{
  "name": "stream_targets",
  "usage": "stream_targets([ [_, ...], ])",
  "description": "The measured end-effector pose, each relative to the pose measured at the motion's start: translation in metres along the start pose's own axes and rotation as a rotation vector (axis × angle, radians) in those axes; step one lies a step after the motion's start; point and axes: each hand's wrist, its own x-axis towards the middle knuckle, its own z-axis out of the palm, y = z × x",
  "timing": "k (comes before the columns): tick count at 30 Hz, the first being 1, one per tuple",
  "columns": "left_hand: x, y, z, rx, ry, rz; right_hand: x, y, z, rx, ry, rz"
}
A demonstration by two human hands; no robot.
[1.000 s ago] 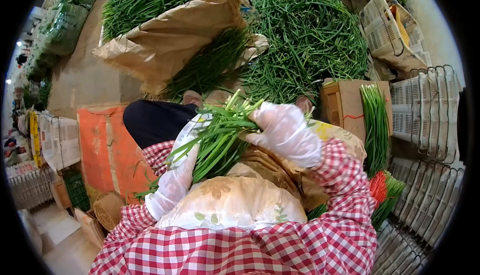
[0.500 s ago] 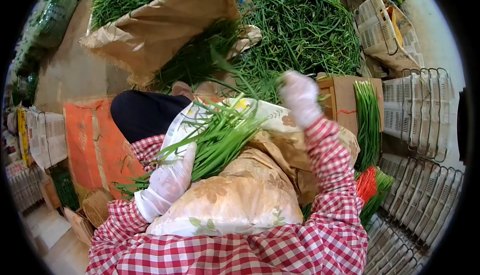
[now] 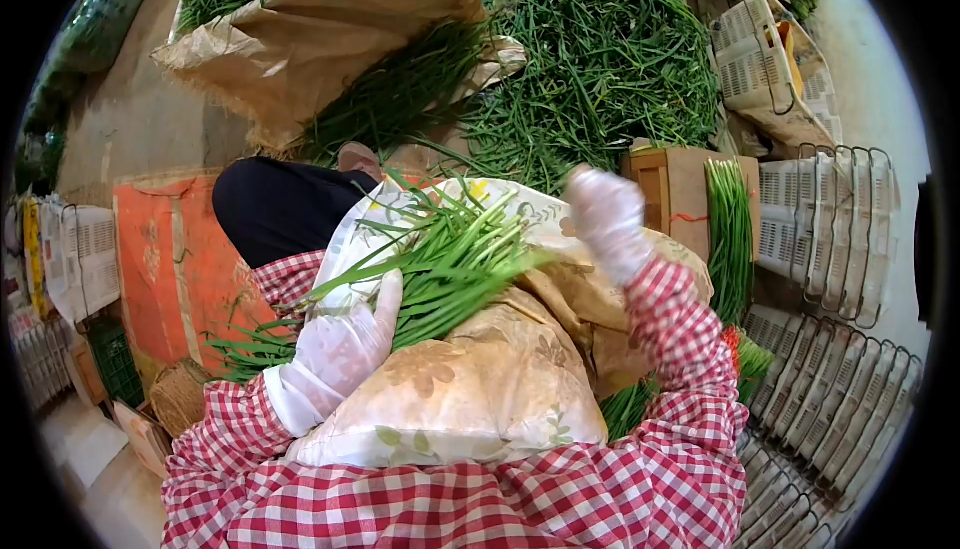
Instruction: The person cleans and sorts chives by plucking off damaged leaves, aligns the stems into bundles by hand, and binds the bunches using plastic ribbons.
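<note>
A loose bunch of green chives [image 3: 450,269] with pale stem ends lies across my lap. My left hand [image 3: 345,354], in a thin see-through glove, is wrapped round its lower side, thumb on top. Leaf tips stick out past that wrist on the left. My right hand [image 3: 607,217], gloved too and slightly blurred, is raised to the right of the stem ends, apart from them. Its fingers are curled closed, and whatever they hold, if anything, is hidden. Under the bunch, a stained flowered apron [image 3: 480,389] covers my lap.
A big heap of loose chives [image 3: 600,59] lies ahead, with a brown sack sheet [image 3: 340,49] left of it. On the right stand a wooden box [image 3: 685,194], an upright chive bundle [image 3: 730,234] and white plastic baskets [image 3: 825,229]. An orange mat [image 3: 165,279] lies left.
My right hand has moved slightly down, and the greens blurred beside it are no longer there. My left hand still holds the bunch. The view has shifted a little.
</note>
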Motion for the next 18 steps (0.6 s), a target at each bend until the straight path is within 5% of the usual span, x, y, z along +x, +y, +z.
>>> stream_targets([
  [1,-0.001,0.001,0.004,0.071,-0.048,0.0,0.012,0.015,-0.014,-0.107,-0.249,0.172],
  [3,0.001,0.006,0.002,0.135,-0.093,-0.002,0.027,0.018,-0.039,-0.04,-0.231,0.279],
  [4,0.005,0.011,-0.007,0.184,-0.157,-0.009,0.032,0.007,-0.053,0.069,-0.182,0.247],
  [6,0.009,0.014,-0.013,0.234,-0.218,-0.01,0.039,-0.016,-0.076,0.313,-0.491,0.034],
  [8,0.009,0.015,-0.013,0.194,-0.15,0.031,0.051,-0.052,-0.092,0.157,-0.867,-0.06],
  [12,0.006,0.015,-0.005,0.217,-0.151,0.03,0.026,-0.055,-0.047,0.846,-0.184,-0.411],
  [14,0.002,0.011,-0.001,0.248,-0.084,0.088,0.03,-0.06,-0.034,0.633,-0.85,-0.069],
  [16,-0.003,0.005,0.011,0.248,-0.045,0.104,0.028,-0.065,-0.036,0.609,-0.885,-0.058],
  [18,-0.006,0.003,0.013,0.24,-0.008,0.122,0.02,-0.067,-0.031,0.217,-0.647,-0.075],
])
